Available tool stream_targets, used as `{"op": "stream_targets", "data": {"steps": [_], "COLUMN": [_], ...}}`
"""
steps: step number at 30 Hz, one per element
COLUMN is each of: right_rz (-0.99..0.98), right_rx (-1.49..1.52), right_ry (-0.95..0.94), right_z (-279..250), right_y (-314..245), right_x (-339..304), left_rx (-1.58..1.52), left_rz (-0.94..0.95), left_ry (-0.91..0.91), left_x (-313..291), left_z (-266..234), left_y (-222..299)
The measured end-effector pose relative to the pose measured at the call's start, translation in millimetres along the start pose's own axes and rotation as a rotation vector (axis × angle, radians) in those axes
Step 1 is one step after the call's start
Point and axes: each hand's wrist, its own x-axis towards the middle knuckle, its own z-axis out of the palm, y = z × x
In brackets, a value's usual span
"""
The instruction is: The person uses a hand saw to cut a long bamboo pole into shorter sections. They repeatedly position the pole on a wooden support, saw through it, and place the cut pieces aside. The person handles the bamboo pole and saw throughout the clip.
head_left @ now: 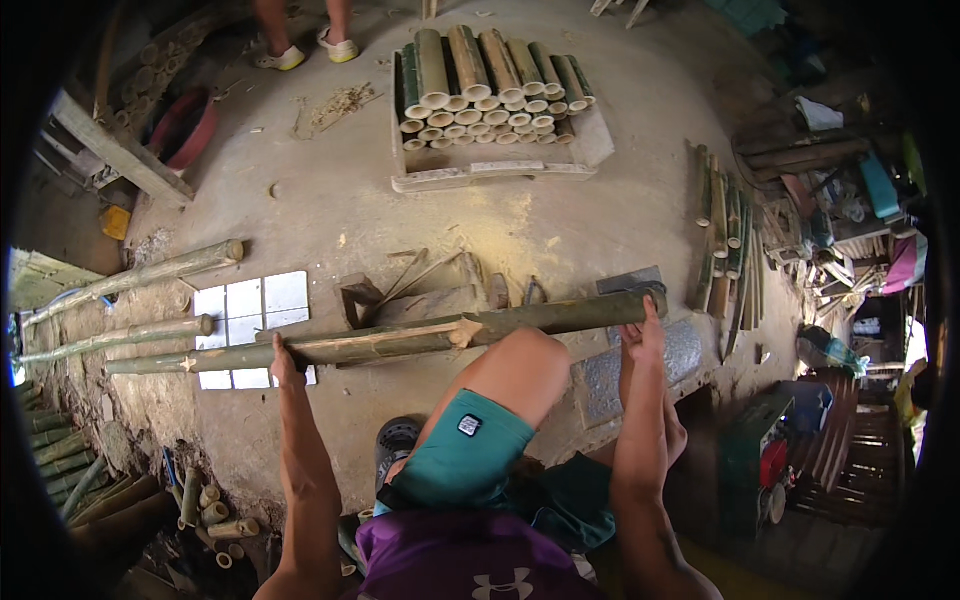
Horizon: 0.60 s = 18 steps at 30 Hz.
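A long green bamboo pole (400,343) lies crosswise in front of me, above my raised bare knee. A pale, stripped patch and a rough notch show along its middle. My left hand (288,365) grips the pole left of the middle, thumb on top. At the thicker right end, my right hand (643,338) holds it with the thumb up and the other fingers mostly hidden below. Just beyond the pole stands a low wooden block (358,298) with thin sticks leaning by it.
White tiles (240,328) and a grey speckled slab (600,385) lie on the floor. Ahead, cut bamboo tubes (470,65) fill a pale tray (500,172). More poles (180,265) lie left; bamboo pieces (720,215) lie right. Another person's feet (285,58) stand far left.
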Motion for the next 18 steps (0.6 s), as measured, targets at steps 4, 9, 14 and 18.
{"op": "stream_targets", "data": {"steps": [4, 9, 14, 18], "right_rz": [0.066, 0.049, 0.079, 0.089], "right_rx": [0.067, 0.101, 0.1, 0.138], "right_ry": [-0.008, -0.144, -0.23, -0.287], "right_z": [4, 18, 40, 53], "right_y": [0, 34, 71, 78], "right_x": [-8, -25, -58, -78], "left_rx": [0.108, 0.122, 0.0, -0.037], "left_rz": [-0.034, -0.012, 0.018, 0.074], "left_ry": [0.105, -0.008, -0.15, -0.227], "left_x": [-22, -43, -53, -68], "left_z": [1, 3, 8, 14], "left_y": [4, 8, -2, -15]}}
